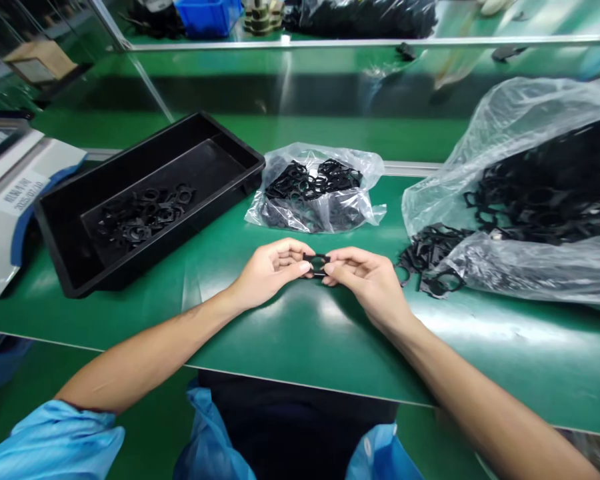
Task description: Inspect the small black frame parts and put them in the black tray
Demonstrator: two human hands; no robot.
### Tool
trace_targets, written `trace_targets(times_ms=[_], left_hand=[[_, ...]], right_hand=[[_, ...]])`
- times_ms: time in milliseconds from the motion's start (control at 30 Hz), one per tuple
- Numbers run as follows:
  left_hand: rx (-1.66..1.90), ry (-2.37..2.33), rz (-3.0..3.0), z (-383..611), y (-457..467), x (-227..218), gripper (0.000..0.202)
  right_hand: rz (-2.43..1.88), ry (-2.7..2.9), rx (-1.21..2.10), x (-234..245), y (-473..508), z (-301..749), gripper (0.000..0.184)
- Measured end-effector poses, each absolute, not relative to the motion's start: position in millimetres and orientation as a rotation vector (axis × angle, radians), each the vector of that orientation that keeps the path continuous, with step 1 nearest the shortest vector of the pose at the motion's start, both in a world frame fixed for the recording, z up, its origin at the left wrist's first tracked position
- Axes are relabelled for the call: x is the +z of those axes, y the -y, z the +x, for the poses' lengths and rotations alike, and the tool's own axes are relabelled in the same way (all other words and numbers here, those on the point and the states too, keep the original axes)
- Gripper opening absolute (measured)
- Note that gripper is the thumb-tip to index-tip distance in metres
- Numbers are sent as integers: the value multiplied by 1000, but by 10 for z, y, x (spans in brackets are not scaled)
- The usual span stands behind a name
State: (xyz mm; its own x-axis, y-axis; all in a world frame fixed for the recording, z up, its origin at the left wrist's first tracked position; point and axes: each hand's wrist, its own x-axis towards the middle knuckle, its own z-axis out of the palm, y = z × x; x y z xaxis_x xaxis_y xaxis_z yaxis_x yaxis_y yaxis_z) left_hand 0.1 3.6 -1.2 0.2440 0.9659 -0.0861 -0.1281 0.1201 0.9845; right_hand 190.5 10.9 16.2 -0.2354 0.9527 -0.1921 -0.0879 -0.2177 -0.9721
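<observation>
Left hand (263, 273) and right hand (373, 277), each drawn nearly closed, pinch opposite ends of one small black part (318, 273) with a round opening, held over a green surface (280, 333) between its near and far edges. Just beyond, toward the far edge, sits a clear bag (325, 217) of similar black pieces. Toward the left, a black tray (203, 163) slants across the surface, a loose pile (145, 213) covering part of its floor. Toward the right end, loose pieces (433, 250) lie at the mouth of a larger bag (535, 270). Work appears under way: one part is in hand, many others lie around; which have been handled cannot be told.
</observation>
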Motion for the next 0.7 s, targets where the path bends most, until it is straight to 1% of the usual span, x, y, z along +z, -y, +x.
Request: trace_targets(times_ms=[200, 367, 500, 700], left_hand=[[1011, -954, 1183, -11, -38, -18, 23], [1010, -1016, 1191, 6, -84, -62, 30], [966, -968, 1247, -28, -151, -78, 35], [955, -1094, 1404, -99, -15, -39, 23]], right_hand=[[-1172, 1238, 1553, 211, -76, 1881, 29], [-1210, 1266, 1521, 193, -119, 1884, 38], [-1216, 1335, 1464, 210, -171, 1886, 34], [-1134, 1449, 1524, 186, -166, 1874, 39]])
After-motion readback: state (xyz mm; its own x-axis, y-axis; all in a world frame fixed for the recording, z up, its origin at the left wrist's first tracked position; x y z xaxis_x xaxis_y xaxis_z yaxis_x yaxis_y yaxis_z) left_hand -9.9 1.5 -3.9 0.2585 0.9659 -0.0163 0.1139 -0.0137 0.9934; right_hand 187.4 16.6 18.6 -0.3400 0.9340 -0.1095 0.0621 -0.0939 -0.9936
